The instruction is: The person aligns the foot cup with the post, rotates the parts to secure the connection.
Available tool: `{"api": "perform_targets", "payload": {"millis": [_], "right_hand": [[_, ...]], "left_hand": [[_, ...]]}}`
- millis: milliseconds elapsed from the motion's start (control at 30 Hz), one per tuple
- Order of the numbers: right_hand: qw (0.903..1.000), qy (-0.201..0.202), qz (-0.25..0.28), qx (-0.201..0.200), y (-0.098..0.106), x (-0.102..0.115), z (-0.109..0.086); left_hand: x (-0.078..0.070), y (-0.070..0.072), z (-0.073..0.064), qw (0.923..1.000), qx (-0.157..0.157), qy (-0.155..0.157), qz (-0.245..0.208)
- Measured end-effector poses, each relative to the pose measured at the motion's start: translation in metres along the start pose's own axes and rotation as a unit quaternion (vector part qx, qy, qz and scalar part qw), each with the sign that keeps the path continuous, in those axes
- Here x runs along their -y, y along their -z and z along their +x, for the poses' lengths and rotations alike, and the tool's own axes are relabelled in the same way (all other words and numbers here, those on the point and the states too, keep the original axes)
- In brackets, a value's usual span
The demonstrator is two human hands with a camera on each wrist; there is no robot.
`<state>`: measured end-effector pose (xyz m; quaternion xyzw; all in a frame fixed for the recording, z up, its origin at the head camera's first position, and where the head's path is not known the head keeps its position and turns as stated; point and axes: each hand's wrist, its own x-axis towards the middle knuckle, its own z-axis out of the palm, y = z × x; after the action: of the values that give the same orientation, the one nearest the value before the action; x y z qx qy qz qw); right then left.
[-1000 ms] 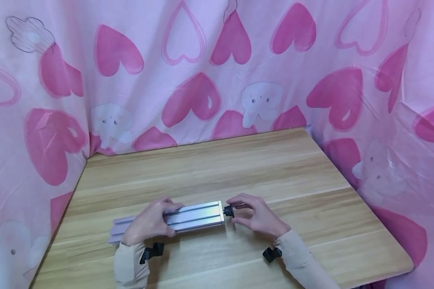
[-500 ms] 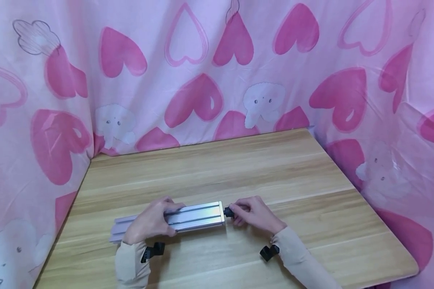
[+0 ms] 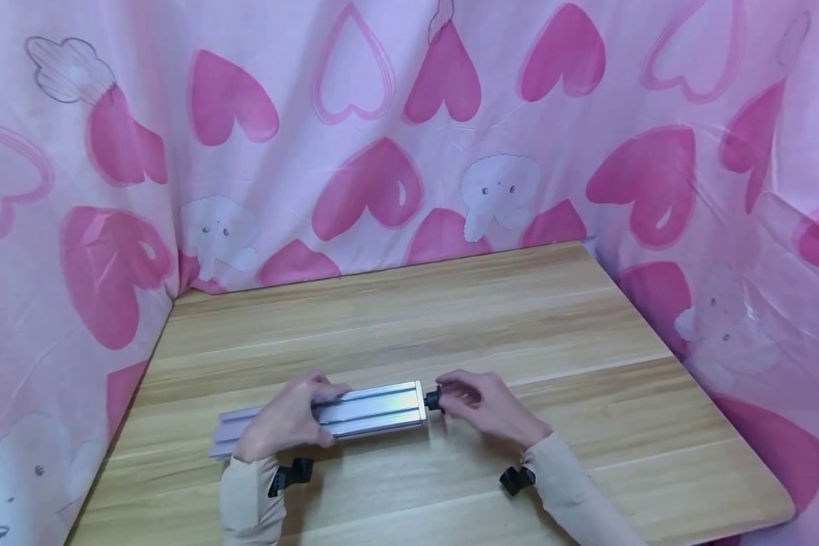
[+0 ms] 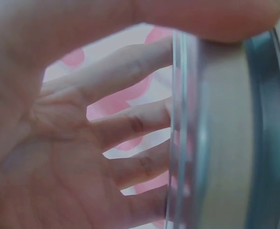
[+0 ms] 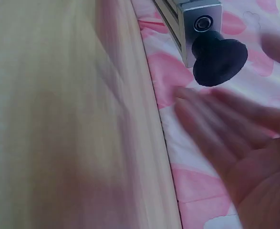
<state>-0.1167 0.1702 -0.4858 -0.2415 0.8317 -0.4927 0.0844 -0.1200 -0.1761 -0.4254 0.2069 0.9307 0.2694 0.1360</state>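
My left hand (image 3: 283, 425) grips a silvery grooved aluminium profile (image 3: 375, 409), held near level over the wooden table. In the left wrist view the thumb (image 4: 216, 19) lies over its near side and the fingers (image 4: 140, 121) reach its other side. A black knob-like foot (image 3: 433, 400) with a flared round end sticks out of the profile's right end face. My right hand (image 3: 487, 406) is beside this foot. In the right wrist view its blurred fingers (image 5: 211, 124) are spread and stand apart from the black foot (image 5: 221, 62), with a round socket hole (image 5: 203, 23) visible beside it.
The wooden tabletop (image 3: 416, 318) stretches behind and to the right of the hands. Pink heart-patterned cloth (image 3: 362, 76) hangs along its back and both sides. Black wrist mounts (image 3: 516, 480) sit by both sleeves.
My right hand's fingers pinched the black foot half a second ago; now they have loosened and drawn off it. My left hand keeps its grip on the profile.
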Motion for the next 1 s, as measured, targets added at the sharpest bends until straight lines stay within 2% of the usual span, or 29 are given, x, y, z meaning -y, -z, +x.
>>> {"api": "perform_targets", "payload": {"millis": [100,167,267,367,533,633,733,867,1000], "right_hand": [[0.9960,0.088,-0.006,-0.015,0.000,-0.001,-0.003],[0.9911,0.130,-0.016,-0.025,-0.001,-0.003,-0.002],[0.9886,0.147,-0.014,-0.030,-0.002,-0.004,-0.001],[0.9924,0.121,0.008,-0.020,-0.001,-0.005,0.000],[0.9990,0.040,0.017,-0.003,0.000,-0.003,0.001],[1.0000,-0.004,0.005,0.004,0.000,-0.002,0.003],[0.9986,-0.040,0.024,0.023,-0.002,-0.001,0.006],[0.9946,-0.065,0.064,0.050,-0.006,-0.002,0.010],[0.9926,-0.071,0.074,0.065,-0.008,-0.001,0.012]], "left_hand": [[0.000,0.001,-0.001,1.0000,-0.002,-0.001,0.000],[0.000,0.001,-0.001,1.0000,-0.002,-0.002,-0.002],[0.001,0.001,-0.001,1.0000,-0.002,-0.005,-0.003],[0.001,-0.001,0.000,1.0000,-0.001,-0.006,-0.004],[0.001,-0.002,0.000,1.0000,-0.005,-0.001,-0.003],[0.001,-0.002,-0.002,1.0000,-0.007,-0.001,-0.005],[0.002,-0.001,-0.003,0.9999,-0.009,-0.006,-0.009],[0.003,-0.001,-0.004,0.9997,-0.017,-0.015,-0.009],[0.004,-0.002,-0.005,0.9996,-0.018,-0.018,-0.010]]}}
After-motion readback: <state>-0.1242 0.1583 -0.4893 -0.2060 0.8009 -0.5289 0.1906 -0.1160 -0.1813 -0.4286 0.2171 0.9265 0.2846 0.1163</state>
